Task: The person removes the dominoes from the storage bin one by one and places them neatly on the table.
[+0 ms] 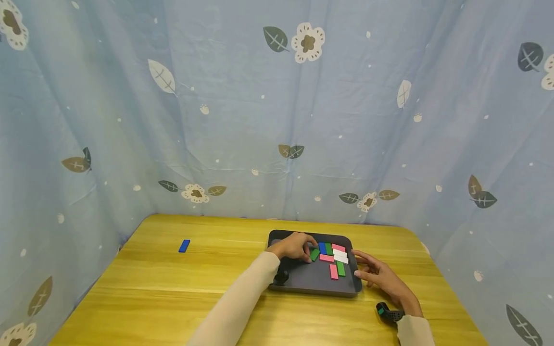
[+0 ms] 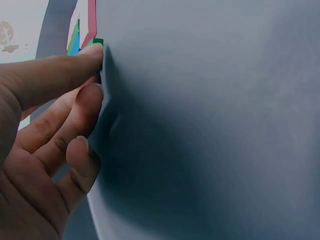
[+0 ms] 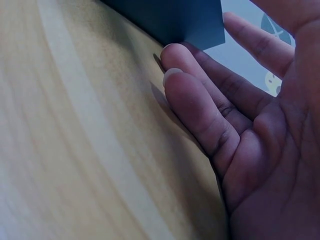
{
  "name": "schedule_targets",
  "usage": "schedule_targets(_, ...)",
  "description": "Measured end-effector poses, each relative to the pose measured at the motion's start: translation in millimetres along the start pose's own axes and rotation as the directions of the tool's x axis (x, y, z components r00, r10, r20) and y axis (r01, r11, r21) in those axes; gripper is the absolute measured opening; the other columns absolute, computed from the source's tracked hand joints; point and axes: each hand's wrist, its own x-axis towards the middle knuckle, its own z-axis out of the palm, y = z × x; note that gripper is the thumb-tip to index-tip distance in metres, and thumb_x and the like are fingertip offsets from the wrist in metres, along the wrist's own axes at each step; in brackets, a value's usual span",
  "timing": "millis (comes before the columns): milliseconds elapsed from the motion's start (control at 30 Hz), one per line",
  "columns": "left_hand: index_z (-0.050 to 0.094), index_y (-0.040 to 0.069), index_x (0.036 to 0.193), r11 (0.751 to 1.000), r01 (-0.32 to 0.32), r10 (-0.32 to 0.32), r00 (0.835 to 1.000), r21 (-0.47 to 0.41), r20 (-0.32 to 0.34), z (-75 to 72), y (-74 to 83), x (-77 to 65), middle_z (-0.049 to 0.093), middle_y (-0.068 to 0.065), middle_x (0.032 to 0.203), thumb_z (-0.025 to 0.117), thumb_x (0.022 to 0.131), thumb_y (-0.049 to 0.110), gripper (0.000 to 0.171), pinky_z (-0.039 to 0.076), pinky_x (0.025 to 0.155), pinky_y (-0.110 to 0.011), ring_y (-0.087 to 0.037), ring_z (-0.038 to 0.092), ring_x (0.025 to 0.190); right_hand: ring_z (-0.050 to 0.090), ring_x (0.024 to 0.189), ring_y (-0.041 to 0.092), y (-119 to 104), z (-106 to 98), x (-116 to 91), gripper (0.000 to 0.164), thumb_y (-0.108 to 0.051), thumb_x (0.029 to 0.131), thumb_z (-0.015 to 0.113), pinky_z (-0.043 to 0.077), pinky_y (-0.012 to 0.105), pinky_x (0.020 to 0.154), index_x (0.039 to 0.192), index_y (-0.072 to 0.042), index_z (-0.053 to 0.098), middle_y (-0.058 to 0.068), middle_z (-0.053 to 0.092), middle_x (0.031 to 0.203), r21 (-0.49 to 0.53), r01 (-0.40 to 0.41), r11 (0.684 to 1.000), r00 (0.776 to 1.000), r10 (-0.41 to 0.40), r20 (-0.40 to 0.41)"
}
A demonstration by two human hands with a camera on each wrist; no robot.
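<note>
My left hand (image 1: 295,246) reaches into a dark grey tray (image 1: 311,291) and pinches a green block (image 1: 315,255) between thumb and fingers, low over the tray floor. In the left wrist view only a small end of that green block (image 2: 99,41) shows past the fingertip. Beside it in the tray lie a blue block (image 1: 322,248), pink blocks (image 1: 326,258), white blocks (image 1: 340,256) and other green blocks (image 1: 341,268). My right hand (image 1: 383,276) is at the tray's right wall with fingers loosely extended, holding nothing; its lower fingers lie by the tabletop in the right wrist view.
A lone blue block (image 1: 184,246) lies on the wooden table (image 1: 147,288), well left of the tray. Behind the table hangs a light blue patterned curtain (image 1: 233,120), which also runs along both sides. A dark band (image 1: 391,315) sits on the right wrist.
</note>
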Motion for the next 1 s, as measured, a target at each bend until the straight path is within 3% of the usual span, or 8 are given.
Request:
schedule_targets(300,0.062,0.005,0.124,0.999,0.017,-0.018,1.000,-0.039,-0.019,4.3,-5.2,1.9,0.066,0.001,0.075,0.078,0.080,0.012,0.047,0.048,0.058,-0.021,-0.006,0.060,0.062,0.055,0.094,0.034,-4,1,0,0.062,-0.026,0.092,0.065,0.051,0.038,0.066,0.145,-0.038,0.037,0.009,0.045,0.140,0.007,-0.005,1.000,1.000,0.005,-0.005)
schedule_targets(700,0.064,0.010,0.120,0.992,0.061,-0.065,0.997,-0.107,-0.033,7.0,-10.3,2.8,0.065,0.001,0.075,0.079,0.079,0.017,0.044,0.048,0.058,-0.023,-0.009,0.060,0.063,0.054,0.094,0.034,-6,-1,-3,0.063,-0.024,0.091,0.066,0.051,0.038,0.066,0.146,-0.035,0.037,0.010,0.044,0.141,0.016,-0.004,1.000,1.000,0.004,-0.007)
schedule_targets(1000,0.064,0.013,0.118,0.994,0.064,-0.067,0.997,-0.086,-0.035,9.4,-12.8,4.0,0.065,0.001,0.074,0.079,0.079,0.019,0.041,0.047,0.057,-0.023,-0.011,0.060,0.063,0.054,0.095,0.034,-5,-1,-3,0.063,-0.026,0.091,0.067,0.052,0.039,0.068,0.146,-0.036,0.037,0.010,0.044,0.141,0.009,-0.006,1.000,1.000,0.006,-0.011)
